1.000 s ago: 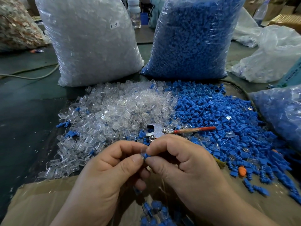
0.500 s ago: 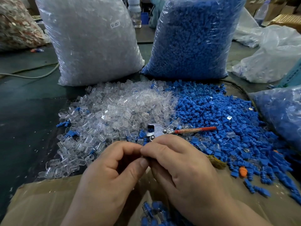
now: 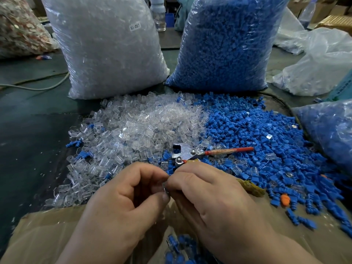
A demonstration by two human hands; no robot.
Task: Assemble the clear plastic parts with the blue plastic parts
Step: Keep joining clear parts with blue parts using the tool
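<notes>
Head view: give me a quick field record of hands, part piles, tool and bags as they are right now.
left hand: fingertips pinched on a small part, mostly hidden
right hand: pinched against the left, same spot
held part: too hidden to identify
clear parts pile: loose, left of centre
blue parts pile: loose, to the right
pliers: lying where the piles meet, red handle pointing right
clear bag: upright behind, labelled SJ 017
blue bag: upright behind

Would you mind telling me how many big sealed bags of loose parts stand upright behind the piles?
2: the bag of clear parts at back left, the bag of blue parts beside it at back right.
</notes>
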